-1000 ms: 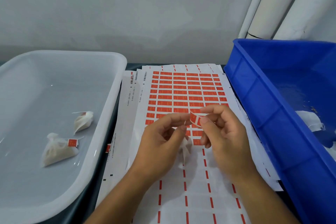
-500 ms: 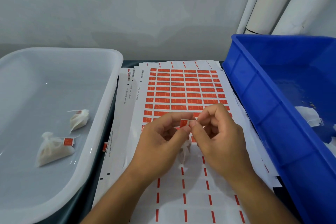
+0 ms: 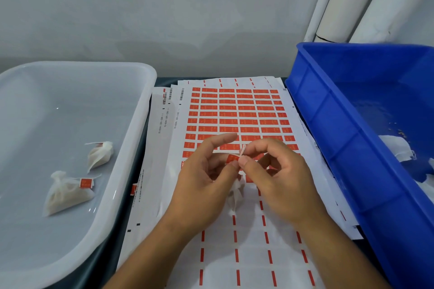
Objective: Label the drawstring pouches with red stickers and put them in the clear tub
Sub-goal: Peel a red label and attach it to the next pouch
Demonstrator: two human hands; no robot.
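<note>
Red sticker (image 3: pixel 233 158) sits pinched btwn both hands, mid-scene, above the sticker sheet (image 3: pixel 237 112). Left hand (image 3: pixel 202 185): thumb + a finger close on the sticker's left part, index finger stretched out toward the far side. Right hand (image 3: pixel 279 178): thumb and index curled, grip closed on the sticker's right edge, which folds up pale at the fingertips. White drawstring pouch (image 3: pixel 236 192) hangs just under the two hands, partly hidden by them; can't tell which fingers carry it.

Sticker sheets lie stacked on the desk, far half full of red labels, near half peeled w/ only red dashes left.

Clear tub (image 3: pixel 131 148) at left holds two labelled pouches: near one (image 3: pixel 67 195) w/ red sticker on its string, far one (image 3: pixel 99 153) just beyond it, apart from each other.

Blue crate (image 3: pixel 333 129) at right, white pouches (image 3: pixel 397 148) inside at its near-right part. White pipes (image 3: pixel 352 0) stand against the wall, far right.
</note>
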